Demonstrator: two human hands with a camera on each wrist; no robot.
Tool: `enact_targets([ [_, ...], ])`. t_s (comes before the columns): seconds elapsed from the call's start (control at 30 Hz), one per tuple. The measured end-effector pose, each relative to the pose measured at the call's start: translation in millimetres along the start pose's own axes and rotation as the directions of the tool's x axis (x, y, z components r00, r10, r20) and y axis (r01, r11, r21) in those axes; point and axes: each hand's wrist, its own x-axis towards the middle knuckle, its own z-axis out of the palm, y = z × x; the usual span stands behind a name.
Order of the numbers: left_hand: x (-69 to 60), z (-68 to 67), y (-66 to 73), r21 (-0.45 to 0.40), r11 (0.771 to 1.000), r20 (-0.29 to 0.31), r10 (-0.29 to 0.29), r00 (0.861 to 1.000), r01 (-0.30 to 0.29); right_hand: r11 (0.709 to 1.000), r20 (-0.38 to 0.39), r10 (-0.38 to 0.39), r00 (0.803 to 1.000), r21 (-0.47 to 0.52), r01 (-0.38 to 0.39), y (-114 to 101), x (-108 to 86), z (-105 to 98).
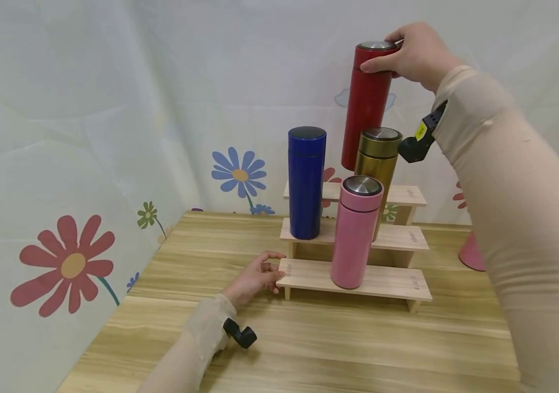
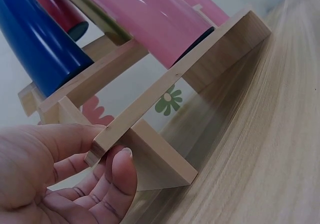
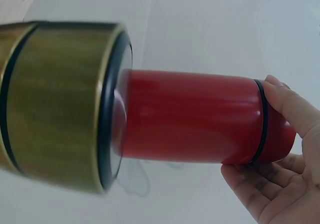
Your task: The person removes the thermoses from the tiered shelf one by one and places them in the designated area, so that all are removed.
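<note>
Your right hand (image 1: 419, 57) gripped the red vacuum flask (image 1: 368, 98) near its lid, thumb on one side and fingers on the other, its base above the top shelf of the three-tier wooden stand (image 1: 392, 279). Your left hand (image 1: 257, 277) pinched the left end of the stand's lowest shelf. The blue vacuum flask (image 1: 306, 188) stood upright toward the left of the middle shelf, and the gold vacuum flask (image 1: 382, 155) stood farther right on that same shelf, partly in front of the red one in your head view. The pink vacuum flask (image 1: 356, 234) stood on the lowest shelf. A second pink flask (image 1: 473, 255), mostly hidden by your right sleeve (image 1: 520, 180), stood on the tabletop (image 1: 333, 344) to the right of the stand. A flower-printed curtain (image 1: 127, 109) hung behind.
</note>
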Motion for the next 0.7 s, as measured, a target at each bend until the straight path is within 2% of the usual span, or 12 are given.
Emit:
enact_targets([
  [0.33, 1.1, -1.2, -1.9, -0.004, 1.0, -0.006, -0.002, 1.0, 0.002, 0.999, -0.032, 0.042, 0.999, 0.024, -0.042, 24.2, -4.3, -19.4],
  [0.7, 2.7, -1.0, -1.5, -0.009, 1.0, -0.002, 0.003, 1.0, -0.003, 0.998, -0.077, 0.064, 0.995, 0.035, -0.061, 57.5, -19.8, -41.2],
])
